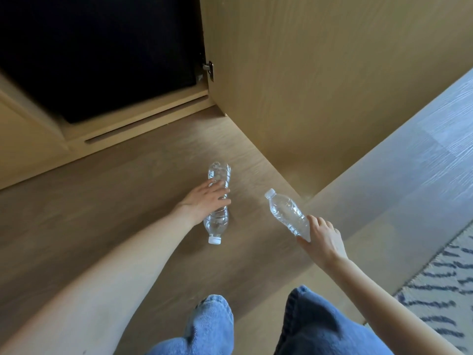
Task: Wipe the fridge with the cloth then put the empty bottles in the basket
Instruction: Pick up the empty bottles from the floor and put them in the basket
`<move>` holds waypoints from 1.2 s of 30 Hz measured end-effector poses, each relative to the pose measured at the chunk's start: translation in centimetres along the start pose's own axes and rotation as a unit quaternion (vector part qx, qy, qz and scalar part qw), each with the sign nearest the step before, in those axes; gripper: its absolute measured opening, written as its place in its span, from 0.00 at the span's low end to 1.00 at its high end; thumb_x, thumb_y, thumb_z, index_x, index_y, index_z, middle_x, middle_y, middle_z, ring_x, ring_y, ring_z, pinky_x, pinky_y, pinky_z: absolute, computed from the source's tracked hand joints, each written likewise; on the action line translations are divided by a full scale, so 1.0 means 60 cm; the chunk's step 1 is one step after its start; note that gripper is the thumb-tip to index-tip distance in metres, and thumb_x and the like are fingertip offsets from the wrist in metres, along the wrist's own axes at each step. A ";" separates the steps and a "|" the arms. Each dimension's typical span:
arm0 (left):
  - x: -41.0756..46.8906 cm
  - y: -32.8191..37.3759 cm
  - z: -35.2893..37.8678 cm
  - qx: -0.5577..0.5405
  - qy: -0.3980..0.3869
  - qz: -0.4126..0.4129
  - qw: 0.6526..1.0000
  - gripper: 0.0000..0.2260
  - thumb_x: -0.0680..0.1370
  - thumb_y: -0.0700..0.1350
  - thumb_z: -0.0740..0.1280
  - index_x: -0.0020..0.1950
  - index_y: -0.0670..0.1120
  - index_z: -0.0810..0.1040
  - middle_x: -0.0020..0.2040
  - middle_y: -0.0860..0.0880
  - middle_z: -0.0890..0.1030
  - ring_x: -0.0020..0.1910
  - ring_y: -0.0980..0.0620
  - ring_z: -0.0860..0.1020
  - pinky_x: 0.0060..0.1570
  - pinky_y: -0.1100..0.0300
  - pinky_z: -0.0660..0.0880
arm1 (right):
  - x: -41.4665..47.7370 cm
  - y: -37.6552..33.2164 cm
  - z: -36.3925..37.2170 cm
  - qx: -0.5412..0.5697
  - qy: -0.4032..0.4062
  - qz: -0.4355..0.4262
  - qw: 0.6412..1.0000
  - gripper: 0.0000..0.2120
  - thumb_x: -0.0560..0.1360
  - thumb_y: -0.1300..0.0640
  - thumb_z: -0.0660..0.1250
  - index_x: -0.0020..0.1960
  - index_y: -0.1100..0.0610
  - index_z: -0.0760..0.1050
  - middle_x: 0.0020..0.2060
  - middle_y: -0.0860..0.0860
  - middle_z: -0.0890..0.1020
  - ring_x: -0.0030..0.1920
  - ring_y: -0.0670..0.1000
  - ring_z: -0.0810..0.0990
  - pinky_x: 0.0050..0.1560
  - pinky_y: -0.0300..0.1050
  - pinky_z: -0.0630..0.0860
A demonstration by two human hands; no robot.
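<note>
I am on the bottle half of the job, as far as I can judge. My right hand [323, 235] is wrapped around the base of one clear bottle [286, 213], which is lifted off the floor with its white cap pointing far and left. My left hand [207, 199] lies over the middle of a second bottle [217, 201] that rests on its side on the wooden floor [102, 201], cap toward me; my fingers curl over it, but I cannot tell whether they have truly gripped it or only rest on top. Both bottles look empty (clear all the way through).

The dark front of the fridge [97, 52] sits in its wooden cabinet [307, 73] at the far left, door shut. No cloth is in sight, so I take the wiping to be finished, though nothing here proves it. The basket is not in view either, so what remains is to secure the floor bottle, find the basket and drop both in.
</note>
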State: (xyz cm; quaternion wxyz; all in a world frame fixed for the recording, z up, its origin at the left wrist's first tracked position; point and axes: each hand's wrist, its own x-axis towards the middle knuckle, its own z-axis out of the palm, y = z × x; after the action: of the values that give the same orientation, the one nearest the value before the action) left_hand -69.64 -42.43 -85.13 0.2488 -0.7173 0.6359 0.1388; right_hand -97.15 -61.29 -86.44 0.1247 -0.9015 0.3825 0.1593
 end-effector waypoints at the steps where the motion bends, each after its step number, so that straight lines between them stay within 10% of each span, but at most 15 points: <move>1: 0.001 0.001 0.005 0.003 0.005 0.000 1.000 0.33 0.77 0.32 0.65 0.78 0.52 0.58 0.82 0.49 0.51 0.81 0.47 0.45 0.76 0.53 0.38 | -0.001 -0.004 0.004 0.001 -0.002 0.000 1.000 0.28 0.78 0.42 0.66 0.73 0.53 0.65 0.64 0.51 0.75 0.65 0.55 0.73 0.62 0.47 0.69; 9: 0.000 0.007 0.060 -0.081 0.060 -0.002 0.995 0.30 0.74 0.55 0.70 0.73 0.48 0.65 0.64 0.49 0.73 0.69 0.48 0.67 0.77 0.51 0.42 | -0.017 -0.033 0.040 0.096 -0.010 0.009 0.995 0.29 0.75 0.44 0.71 0.70 0.56 0.68 0.59 0.54 0.74 0.59 0.57 0.75 0.53 0.48 0.75; 12: -0.007 0.015 0.068 -0.203 0.090 -0.064 0.973 0.30 0.70 0.59 0.72 0.68 0.49 0.69 0.58 0.49 0.73 0.62 0.46 0.72 0.69 0.52 0.61 | -0.018 -0.044 0.041 0.142 -0.010 0.012 0.990 0.26 0.74 0.45 0.71 0.65 0.57 0.68 0.55 0.53 0.78 0.57 0.57 0.75 0.53 0.49 0.72; 20: -0.198 0.058 -0.087 -0.536 0.139 -0.326 0.766 0.22 0.67 0.67 0.71 0.48 0.56 0.67 0.46 0.59 0.75 0.42 0.58 0.75 0.35 0.61 0.69 | -0.138 -0.119 -0.125 0.276 0.044 0.015 0.960 0.22 0.71 0.49 0.74 0.56 0.58 0.68 0.49 0.50 0.75 0.53 0.56 0.73 0.47 0.46 0.68; 36: -0.763 0.022 -0.801 -0.718 0.220 -0.435 0.496 0.20 0.68 0.65 0.72 0.48 0.52 0.73 0.42 0.56 0.80 0.41 0.56 0.79 0.38 0.62 0.68 | -0.560 -0.266 -0.911 0.365 0.109 -0.055 0.923 0.23 0.72 0.49 0.74 0.59 0.53 0.66 0.51 0.47 0.74 0.52 0.52 0.74 0.50 0.47 0.72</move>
State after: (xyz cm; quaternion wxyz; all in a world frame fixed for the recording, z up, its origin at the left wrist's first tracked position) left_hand -83.60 -29.58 -21.49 -0.4709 -0.8422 -0.0415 0.2592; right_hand -97.12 -47.60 -21.77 0.4113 -0.8248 0.3753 -0.0979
